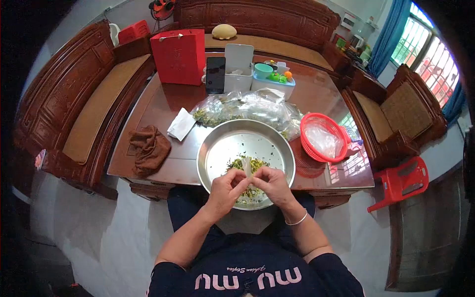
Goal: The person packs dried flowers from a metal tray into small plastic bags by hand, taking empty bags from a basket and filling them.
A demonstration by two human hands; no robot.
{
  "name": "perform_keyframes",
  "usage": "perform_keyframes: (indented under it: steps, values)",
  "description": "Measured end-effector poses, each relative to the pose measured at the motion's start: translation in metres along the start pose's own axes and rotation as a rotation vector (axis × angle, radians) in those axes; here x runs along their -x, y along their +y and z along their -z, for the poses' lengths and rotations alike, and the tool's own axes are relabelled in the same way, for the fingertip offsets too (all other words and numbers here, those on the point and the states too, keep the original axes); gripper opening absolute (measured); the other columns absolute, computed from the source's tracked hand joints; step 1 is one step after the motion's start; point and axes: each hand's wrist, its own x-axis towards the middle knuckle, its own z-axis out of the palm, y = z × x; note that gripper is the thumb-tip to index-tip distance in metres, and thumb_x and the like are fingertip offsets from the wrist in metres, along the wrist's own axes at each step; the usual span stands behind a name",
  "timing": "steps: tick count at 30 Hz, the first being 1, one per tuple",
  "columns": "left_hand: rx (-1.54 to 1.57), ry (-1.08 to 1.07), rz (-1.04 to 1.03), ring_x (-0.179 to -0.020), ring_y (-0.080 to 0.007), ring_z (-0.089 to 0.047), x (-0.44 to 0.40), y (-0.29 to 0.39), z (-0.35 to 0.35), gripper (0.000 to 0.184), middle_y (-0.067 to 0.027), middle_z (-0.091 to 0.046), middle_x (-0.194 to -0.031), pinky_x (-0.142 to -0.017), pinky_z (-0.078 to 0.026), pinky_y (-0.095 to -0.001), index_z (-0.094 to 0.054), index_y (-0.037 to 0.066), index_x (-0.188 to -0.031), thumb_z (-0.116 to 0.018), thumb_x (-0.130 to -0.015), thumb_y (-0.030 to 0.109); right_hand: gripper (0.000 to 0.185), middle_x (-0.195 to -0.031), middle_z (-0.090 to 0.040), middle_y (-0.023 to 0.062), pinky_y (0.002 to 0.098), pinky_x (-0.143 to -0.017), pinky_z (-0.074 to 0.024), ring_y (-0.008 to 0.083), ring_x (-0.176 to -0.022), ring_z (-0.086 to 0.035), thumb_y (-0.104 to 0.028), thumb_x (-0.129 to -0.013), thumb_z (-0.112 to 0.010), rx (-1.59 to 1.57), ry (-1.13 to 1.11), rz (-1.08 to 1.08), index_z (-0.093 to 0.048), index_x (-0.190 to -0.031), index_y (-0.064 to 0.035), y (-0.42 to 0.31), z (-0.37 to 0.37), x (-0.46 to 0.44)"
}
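A small, pale, see-through pouch (246, 166) stands upright between my two hands. My left hand (226, 192) pinches its lower left side with thumb and fingertips. On the other side, my right hand (275, 187) grips it the same way, a white bangle on the wrist. Both hands are above the near part of a wide round metal pan (217, 141). Loose yellow-green dried plant bits (257, 163) lie in the pan below them, partly hidden by my fingers. What the pouch contains is too small to make out.
Clear plastic bags (247, 106) of dried plant matter lie behind the pan. A red basket (305, 136) with a plastic bag is at the right, a brown cloth (148, 151) and white paper (181, 123) at the left. Farther back are a phone (215, 75) and a red box (178, 57).
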Motion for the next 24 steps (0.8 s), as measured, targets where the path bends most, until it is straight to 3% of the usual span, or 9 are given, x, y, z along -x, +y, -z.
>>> perform_keyframes:
  steps: [4,10,20,24]
  values:
    - [0.128,0.051,0.013,-0.055,-0.0088,-0.048,0.001,-0.004,-0.004,0.016,-0.0046,-0.059,-0.066,-0.049,-0.038,-0.0204,-0.061,-0.002,-0.084,-0.055,-0.084,0.013,0.014,-0.057,-0.052,0.0,0.018,-0.046,-0.0334,0.0061,-0.049,-0.041,-0.006,-0.075,-0.063,0.113,-0.023,0.015,-0.054,-0.064,-0.0031,-0.001,-0.009,0.006]
    - [0.154,0.045,0.017,-0.053,-0.0109,-0.049,0.0,0.002,-0.002,0.019,-0.0053,-0.059,-0.063,-0.048,-0.038,-0.0222,-0.06,-0.002,-0.076,-0.053,-0.084,0.013,0.016,-0.056,-0.049,-0.0014,0.0176,-0.047,-0.0324,0.0054,-0.05,-0.039,-0.005,-0.075,-0.063,0.031,-0.025,-0.006,-0.051,-0.063,-0.0043,-0.002,-0.014,0.007]
    - [-0.231,-0.031,-0.042,-0.051,-0.0091,-0.045,-0.001,0.0,0.012,0.019,-0.002,-0.054,-0.059,-0.048,-0.038,-0.0206,-0.059,0.0,-0.075,-0.049,-0.086,0.011,0.015,-0.057,-0.047,-0.0019,0.0172,-0.048,-0.0316,0.0053,-0.051,-0.038,-0.005,-0.077,-0.061,-0.13,0.009,-0.038,-0.051,-0.065,-0.0049,0.009,-0.017,0.005]
    - [-0.28,0.039,-0.141,-0.043,-0.0168,-0.044,-0.002,0.0,0.011,0.021,-0.0073,-0.054,-0.051,-0.044,-0.037,-0.0277,-0.058,-0.002,-0.064,-0.053,-0.08,0.012,0.012,-0.062,-0.05,-0.0011,0.015,-0.052,-0.0344,0.0047,-0.056,-0.043,-0.004,-0.078,-0.06,-0.094,0.068,-0.046,-0.052,-0.07,-0.0059,0.004,-0.014,0.006]
